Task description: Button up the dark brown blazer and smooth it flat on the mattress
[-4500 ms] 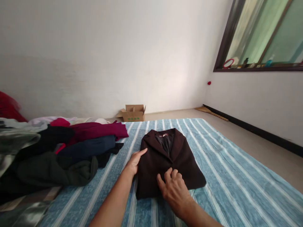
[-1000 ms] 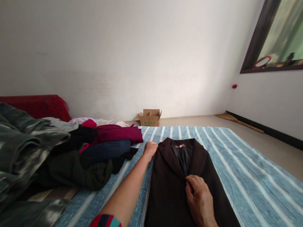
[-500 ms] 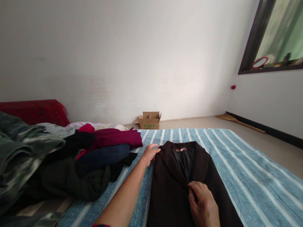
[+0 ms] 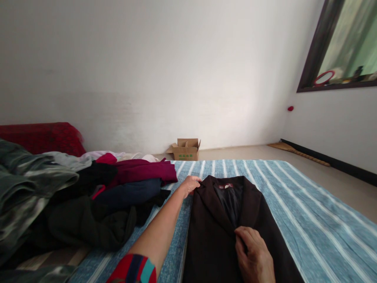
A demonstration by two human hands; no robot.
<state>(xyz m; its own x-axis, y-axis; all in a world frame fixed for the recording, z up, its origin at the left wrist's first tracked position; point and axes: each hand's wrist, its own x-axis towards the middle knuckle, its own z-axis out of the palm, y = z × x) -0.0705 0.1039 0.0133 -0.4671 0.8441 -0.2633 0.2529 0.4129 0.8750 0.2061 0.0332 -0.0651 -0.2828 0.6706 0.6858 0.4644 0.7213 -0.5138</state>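
Note:
A dark brown jacket (image 4: 212,228) lies front up with its collar away from me, the black lining and a small label showing inside the neck. My left hand (image 4: 192,185) reaches out to the jacket's left shoulder, its fingers closed on the fabric at the edge. Lower down, where the lapels meet, my right hand (image 4: 255,253) has its thumb and curled fingers pinched on the jacket front; the fingertips are partly hidden. The jacket rests on a blue striped bedsheet (image 4: 312,220).
A heap of clothes (image 4: 91,224) is piled on the left, with a maroon garment (image 4: 147,171) and a navy one (image 4: 132,192) nearest the jacket. Behind the bed, a cardboard box (image 4: 185,151) stands against the wall. A red cover (image 4: 41,137) is at far left.
My left hand has closed on the jacket's shoulder, its fingers no longer stretched out. More of my striped left sleeve shows. The right hand has hardly moved.

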